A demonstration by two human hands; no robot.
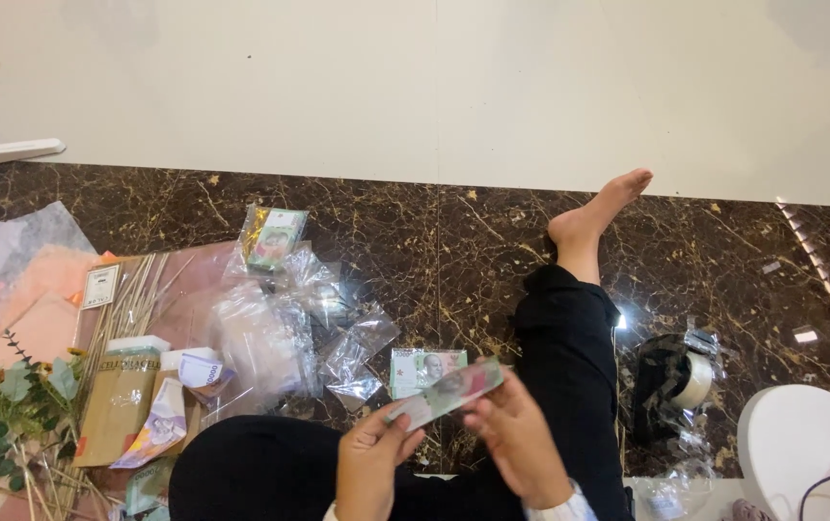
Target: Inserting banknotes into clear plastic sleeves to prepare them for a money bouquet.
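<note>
Spanning both hands [453, 449], banknote [449, 394]

Left hand [373, 461] and right hand [514, 439] raised, fingers pinched.

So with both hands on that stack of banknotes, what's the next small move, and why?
Probably peel the top note off with the right hand while the left hand steadies the banknote stack. Both hands pinch the stack at opposite ends above the lap, and empty clear plastic sleeves lie on the dark marble floor just ahead, beside another note bundle.
</note>
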